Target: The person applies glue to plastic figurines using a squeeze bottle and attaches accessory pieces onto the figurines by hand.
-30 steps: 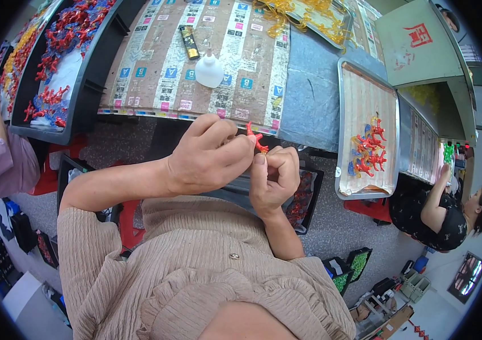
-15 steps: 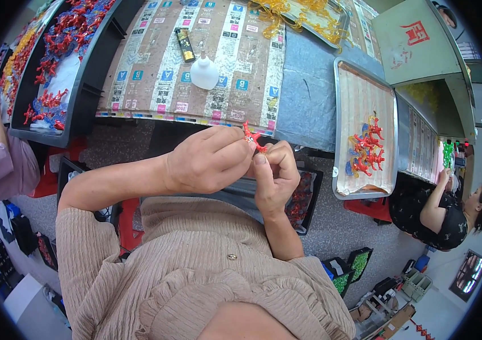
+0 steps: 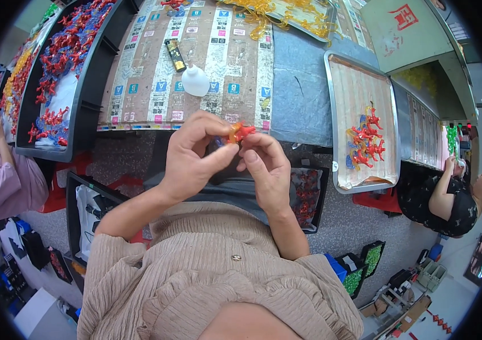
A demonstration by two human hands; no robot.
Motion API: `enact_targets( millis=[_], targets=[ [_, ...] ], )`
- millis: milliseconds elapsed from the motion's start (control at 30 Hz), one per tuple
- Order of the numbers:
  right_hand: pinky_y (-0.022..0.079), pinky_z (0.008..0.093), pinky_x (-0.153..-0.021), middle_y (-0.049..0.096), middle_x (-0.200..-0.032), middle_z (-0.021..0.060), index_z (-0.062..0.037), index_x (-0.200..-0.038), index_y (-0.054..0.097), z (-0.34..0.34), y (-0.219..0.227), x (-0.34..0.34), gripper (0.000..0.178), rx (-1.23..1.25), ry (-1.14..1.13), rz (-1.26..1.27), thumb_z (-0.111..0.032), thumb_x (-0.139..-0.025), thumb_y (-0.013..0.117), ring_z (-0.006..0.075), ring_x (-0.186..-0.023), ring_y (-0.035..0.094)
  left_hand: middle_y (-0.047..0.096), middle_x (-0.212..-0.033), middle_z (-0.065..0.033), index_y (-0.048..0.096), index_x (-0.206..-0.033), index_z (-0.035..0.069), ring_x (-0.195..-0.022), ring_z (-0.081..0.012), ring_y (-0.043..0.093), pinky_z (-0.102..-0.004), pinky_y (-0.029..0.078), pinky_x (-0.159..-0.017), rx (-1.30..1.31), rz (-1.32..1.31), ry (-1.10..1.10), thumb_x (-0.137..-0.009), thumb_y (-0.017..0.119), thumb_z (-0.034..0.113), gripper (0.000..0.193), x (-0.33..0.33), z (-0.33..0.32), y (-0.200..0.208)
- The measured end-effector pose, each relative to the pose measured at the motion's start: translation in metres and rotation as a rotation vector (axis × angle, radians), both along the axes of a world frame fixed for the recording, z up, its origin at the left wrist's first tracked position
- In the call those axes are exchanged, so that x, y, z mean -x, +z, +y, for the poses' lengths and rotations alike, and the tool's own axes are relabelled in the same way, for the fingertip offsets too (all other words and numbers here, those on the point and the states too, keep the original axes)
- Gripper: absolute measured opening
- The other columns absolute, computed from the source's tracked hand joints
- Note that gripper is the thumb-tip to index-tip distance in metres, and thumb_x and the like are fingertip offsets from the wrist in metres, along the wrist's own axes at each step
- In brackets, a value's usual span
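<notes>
The small red plastic piece (image 3: 242, 132) is held up in front of the person's chest, clear of the surface (image 3: 300, 96), just this side of its near edge.

Head view: the left hand (image 3: 192, 156) and the right hand (image 3: 268, 170) meet around the piece. The left thumb and forefinger curl over it from the left and close on its orange-tinted end; the right fingers (image 3: 258, 148) press in from below and the right, nearly shut on its red end. So the piece sits between the two sets of fingertips, touching both, with only its top showing.

By the look of it, two small parts are being joined or twisted together by hand. The next move likely calls for a firm, steady pinch and a small turn or push.

A metal tray (image 3: 385, 119) with finished red pieces lies at the right edge of the surface; a white bottle (image 3: 195, 81) stands farther back on the cardboard sheet (image 3: 150, 73).
</notes>
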State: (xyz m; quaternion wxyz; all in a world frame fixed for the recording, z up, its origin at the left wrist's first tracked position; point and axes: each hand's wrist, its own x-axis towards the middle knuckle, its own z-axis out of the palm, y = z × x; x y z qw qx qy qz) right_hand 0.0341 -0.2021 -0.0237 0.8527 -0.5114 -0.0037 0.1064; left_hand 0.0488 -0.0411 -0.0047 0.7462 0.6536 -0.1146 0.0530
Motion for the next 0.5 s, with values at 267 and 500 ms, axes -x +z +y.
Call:
enact_targets(
  millis=[267,500],
  targets=[
    [0.047,0.0205,-0.069,0.057,-0.098,0.0058,0.0028,-0.097,0.065,-0.001,0.001,0.001,0.013,0.258,-0.104,-0.201,-0.003,-0.086,0.068,0.0088,-0.084,0.056,0.06,-0.115,-0.0068,0.059,-0.114,0.001,-0.107,-0.013,0.056,-0.0283,0.045,-0.096,0.581,0.525,-0.2,-0.088,0.064,0.004,0.026,0.014,-0.002,0.0],
    [0.046,0.0196,-0.066,0.059,-0.094,0.0046,0.0007,-0.095,0.068,-0.006,0.006,-0.001,0.013,0.354,-0.129,-0.346,-0.003,-0.083,0.071,0.0078,-0.079,0.056,0.061,-0.117,-0.007,0.057,-0.12,0.0,-0.107,-0.0139,0.057,-0.0302,0.045,-0.096,0.575,0.616,-0.243,-0.088,0.065,0.005,0.033,0.018,-0.001,0.004]
  ],
)
